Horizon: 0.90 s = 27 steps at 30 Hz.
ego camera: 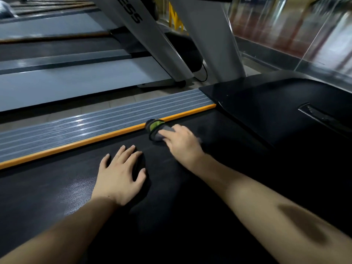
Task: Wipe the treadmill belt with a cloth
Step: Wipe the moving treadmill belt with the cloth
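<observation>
The right hand (181,141) presses palm-down on a bunched cloth (157,129), fingers curled over its near side so that it is gripped against the treadmill belt (190,216). The cloth is grey with a yellow-green patch and a dark edge; it is crumpled into a small wad and slightly blurred. It sticks out beyond the fingertips, toward the far left of the hand, and touches the orange strip (85,141) that borders the belt. The left hand (121,176) lies flat and empty on the belt, fingers spread, nearer the camera and apart from the cloth. The belt is black with a fine woven texture that shows only where light catches it. Beyond the strip runs a ribbed grey side rail (95,121). The black motor cover (276,103) sits ahead on the right. The part of the cloth under the palm is hidden, and both forearms are cut off by the lower edge.
</observation>
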Each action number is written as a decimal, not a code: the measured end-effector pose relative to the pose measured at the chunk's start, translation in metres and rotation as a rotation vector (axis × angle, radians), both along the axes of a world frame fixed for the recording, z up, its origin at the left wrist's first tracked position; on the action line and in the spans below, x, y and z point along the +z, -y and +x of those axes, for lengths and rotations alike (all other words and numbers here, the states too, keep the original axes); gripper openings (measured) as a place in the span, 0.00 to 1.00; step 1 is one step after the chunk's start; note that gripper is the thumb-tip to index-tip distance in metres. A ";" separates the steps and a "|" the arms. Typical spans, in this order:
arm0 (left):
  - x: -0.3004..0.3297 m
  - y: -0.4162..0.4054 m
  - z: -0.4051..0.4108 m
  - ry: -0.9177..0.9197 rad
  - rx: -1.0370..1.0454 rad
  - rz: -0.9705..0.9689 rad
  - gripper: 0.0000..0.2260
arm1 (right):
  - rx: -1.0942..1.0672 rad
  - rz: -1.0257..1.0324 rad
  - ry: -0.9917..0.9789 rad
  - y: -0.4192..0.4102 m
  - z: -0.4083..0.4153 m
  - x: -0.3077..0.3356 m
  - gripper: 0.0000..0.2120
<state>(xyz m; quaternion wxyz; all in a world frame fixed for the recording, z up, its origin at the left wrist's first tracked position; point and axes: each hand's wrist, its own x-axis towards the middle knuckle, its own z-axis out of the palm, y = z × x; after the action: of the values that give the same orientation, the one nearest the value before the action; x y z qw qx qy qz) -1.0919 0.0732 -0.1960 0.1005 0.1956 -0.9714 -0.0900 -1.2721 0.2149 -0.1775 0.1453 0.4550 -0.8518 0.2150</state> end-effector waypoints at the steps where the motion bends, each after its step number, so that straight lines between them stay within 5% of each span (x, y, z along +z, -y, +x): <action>1: 0.000 0.000 0.000 -0.006 0.003 0.002 0.31 | -0.052 0.029 -0.046 -0.010 -0.021 0.002 0.11; 5: -0.002 0.001 0.000 0.001 -0.001 -0.004 0.30 | -0.475 0.211 -0.021 -0.083 -0.123 0.016 0.14; 8: -0.003 0.002 -0.002 -0.004 0.004 -0.005 0.28 | -0.578 0.202 -0.043 -0.094 -0.120 0.015 0.14; 11: -0.004 0.001 -0.002 -0.003 0.008 -0.004 0.29 | -0.437 -0.031 -0.082 -0.055 -0.063 0.005 0.09; 16: -0.003 0.000 -0.002 -0.011 0.012 -0.005 0.29 | 0.017 0.035 -0.034 -0.022 0.009 -0.001 0.13; 19: -0.005 0.000 -0.001 -0.021 0.010 0.000 0.29 | -0.147 0.046 -0.182 -0.065 -0.059 0.003 0.13; 23: -0.004 0.001 -0.002 0.001 0.004 -0.006 0.29 | -0.532 0.149 0.044 -0.104 -0.116 0.018 0.13; 27: -0.002 0.001 -0.003 -0.002 0.006 0.002 0.29 | -0.398 -0.033 -0.082 -0.052 -0.042 0.007 0.09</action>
<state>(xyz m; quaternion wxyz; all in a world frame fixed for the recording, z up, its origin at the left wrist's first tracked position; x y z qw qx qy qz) -1.0948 0.0724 -0.1982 0.1015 0.1985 -0.9706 -0.0910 -1.3139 0.2667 -0.1707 0.2271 0.2838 -0.9146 0.1774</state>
